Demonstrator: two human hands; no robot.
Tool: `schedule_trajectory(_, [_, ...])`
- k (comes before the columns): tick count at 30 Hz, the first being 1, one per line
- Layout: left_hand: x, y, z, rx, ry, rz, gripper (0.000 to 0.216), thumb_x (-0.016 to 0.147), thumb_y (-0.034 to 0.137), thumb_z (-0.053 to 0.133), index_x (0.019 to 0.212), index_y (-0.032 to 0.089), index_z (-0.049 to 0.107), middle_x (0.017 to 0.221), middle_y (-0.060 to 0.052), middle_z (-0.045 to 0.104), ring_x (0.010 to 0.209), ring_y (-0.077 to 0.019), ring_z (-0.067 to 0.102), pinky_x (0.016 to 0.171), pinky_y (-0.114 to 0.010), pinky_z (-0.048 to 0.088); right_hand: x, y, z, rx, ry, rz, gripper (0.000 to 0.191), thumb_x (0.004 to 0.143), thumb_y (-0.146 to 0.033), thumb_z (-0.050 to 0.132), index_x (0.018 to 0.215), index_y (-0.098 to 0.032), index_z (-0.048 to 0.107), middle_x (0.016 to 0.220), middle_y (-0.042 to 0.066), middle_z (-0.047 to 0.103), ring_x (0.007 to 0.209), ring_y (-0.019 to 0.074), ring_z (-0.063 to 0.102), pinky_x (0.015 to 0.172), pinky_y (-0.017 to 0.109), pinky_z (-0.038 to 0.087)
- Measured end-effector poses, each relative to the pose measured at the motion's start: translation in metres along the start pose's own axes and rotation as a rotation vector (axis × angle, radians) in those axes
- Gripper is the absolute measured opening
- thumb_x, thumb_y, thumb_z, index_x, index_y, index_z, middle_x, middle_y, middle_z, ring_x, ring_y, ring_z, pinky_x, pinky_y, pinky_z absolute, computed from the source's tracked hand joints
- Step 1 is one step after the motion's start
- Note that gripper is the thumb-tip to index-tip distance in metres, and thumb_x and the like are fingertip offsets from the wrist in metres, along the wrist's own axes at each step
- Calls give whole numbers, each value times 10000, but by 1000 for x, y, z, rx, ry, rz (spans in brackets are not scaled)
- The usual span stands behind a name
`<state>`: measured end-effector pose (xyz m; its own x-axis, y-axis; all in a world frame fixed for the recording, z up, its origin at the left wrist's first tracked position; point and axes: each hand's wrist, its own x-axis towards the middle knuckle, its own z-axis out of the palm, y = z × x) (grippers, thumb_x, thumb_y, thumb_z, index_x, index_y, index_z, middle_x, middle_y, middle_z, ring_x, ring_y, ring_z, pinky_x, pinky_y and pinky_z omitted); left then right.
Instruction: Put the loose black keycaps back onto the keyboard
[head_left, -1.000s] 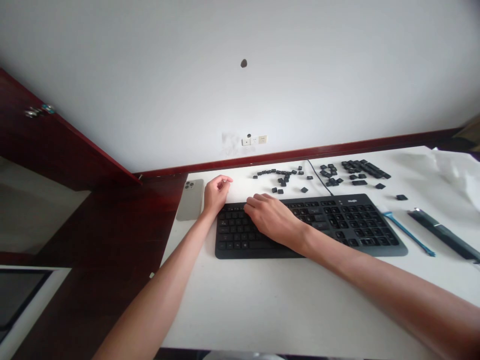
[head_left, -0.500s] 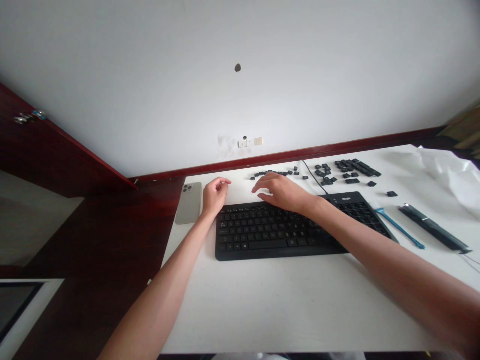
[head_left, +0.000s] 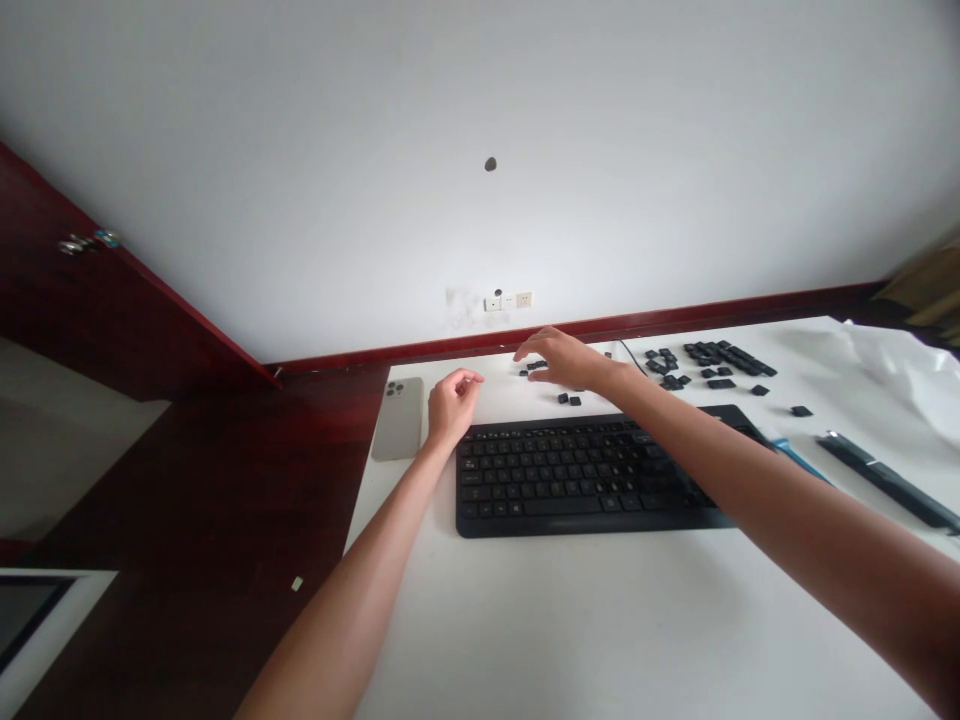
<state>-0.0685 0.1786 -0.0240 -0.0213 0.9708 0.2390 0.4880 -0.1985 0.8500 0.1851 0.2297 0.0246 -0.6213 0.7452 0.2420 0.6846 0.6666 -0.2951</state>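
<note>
Two bare hands are out over the white tabletop [head_left: 600, 610] in the head view. The right hand [head_left: 564, 360] is the far one, stretched past the back edge of the black keyboard [head_left: 577, 480]. Its fingers [head_left: 531, 350] are apart and flat, palm down, right above a scatter of loose keycaps [head_left: 535, 366]. These small black caps lie under and just in front of the fingertips, near the foot of the wall. Contact or a hair's gap? Cannot tell from here. Nothing is pinched. A pair of caps [head_left: 570, 400] sits between that hand and the keyboard's top edge, below the palm and clear of the fingers.

Left hand [head_left: 450, 405] now: it's parked at the keyboard's back left corner. Its fingers [head_left: 471, 379] are curled loosely, thumb and forefinger drawn near each other; whether something small is held there cannot be made out. A grey phone [head_left: 399, 418] lies face down just to its left, at the tabletop's edge.

Further right, well apart from both hands, a second heap of keycaps [head_left: 712, 358] is spread behind the keyboard. A thin cable [head_left: 628, 356] runs between the two groups. A dark bar [head_left: 885, 482] and a sliver of a blue tool [head_left: 787, 452] lie to the right of the forearm.
</note>
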Motion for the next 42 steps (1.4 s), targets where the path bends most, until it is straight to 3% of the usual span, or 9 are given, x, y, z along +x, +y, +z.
schedule_trajectory(8, [0, -1, 2, -8, 17, 6, 174, 868, 227, 574, 864, 223, 748, 583, 41, 538, 541, -139, 472, 559, -255, 314, 15, -13, 14, 13, -88, 53, 215, 872, -139, 697, 1047, -190, 812, 970, 87, 810, 933, 232, 730, 857, 361, 547])
schedule_trajectory(16, [-1, 1, 0, -47, 3, 21, 205, 861, 205, 553, 884, 222, 756, 597, 33, 548, 552, -143, 480, 567, -249, 320, -16, -64, -12, 412, 137, 134, 161, 917, -239, 642, 971, -201, 789, 937, 51, 810, 834, 194, 749, 803, 312, 569])
schedule_trajectory(18, [-1, 2, 0, -40, 2, 7, 204, 859, 212, 555, 886, 224, 757, 599, 35, 549, 551, -140, 478, 564, -244, 316, -34, -75, -20, 479, 86, 176, 155, 916, -268, 649, 954, -206, 786, 911, 44, 809, 841, 202, 754, 789, 307, 572])
schedule_trajectory(21, [-1, 3, 0, -21, 0, -3, 196, 859, 237, 566, 890, 223, 759, 606, 38, 552, 553, -137, 476, 562, -240, 313, -57, -83, -28, 517, -121, 170, 144, 912, -276, 667, 960, -226, 793, 899, 22, 811, 839, 195, 756, 762, 291, 567])
schedule_trajectory(25, [-2, 4, -1, -4, -2, -2, 190, 860, 263, 575, 890, 219, 758, 593, 44, 529, 554, -136, 463, 567, -240, 315, -73, -86, -27, 479, -322, 56, 171, 927, -217, 658, 995, -258, 810, 911, -5, 814, 826, 166, 748, 751, 261, 545])
schedule_trajectory(30, [-3, 6, -3, -7, -1, -8, 201, 863, 266, 564, 897, 218, 756, 590, 45, 520, 558, -137, 452, 575, -245, 321, -75, -88, -36, 394, -234, 18, 196, 942, -185, 635, 1002, -256, 807, 915, -2, 810, 805, 162, 742, 721, 259, 534])
schedule_trajectory(34, [-3, 6, -2, 19, 0, -23, 209, 852, 252, 556, 893, 224, 759, 584, 44, 519, 565, -145, 468, 579, -252, 326, -82, -92, -47, 241, -140, 120, 86, 918, -241, 705, 897, -252, 788, 825, 5, 784, 733, 178, 721, 629, 279, 510])
schedule_trajectory(38, [-3, 6, -2, 24, 2, -10, 207, 852, 249, 557, 889, 227, 759, 576, 45, 508, 563, -146, 467, 580, -258, 327, -90, -98, -40, 106, -161, 231, 96, 876, -321, 777, 826, -245, 749, 748, 23, 759, 640, 205, 690, 533, 303, 456])
schedule_trajectory(42, [-3, 5, -2, 30, 6, 0, 205, 847, 238, 557, 885, 218, 758, 566, 46, 497, 547, -143, 451, 569, -261, 317, -91, -106, -25, 45, -200, 193, 103, 853, -316, 805, 881, -238, 745, 749, 36, 754, 660, 224, 704, 550, 308, 461])
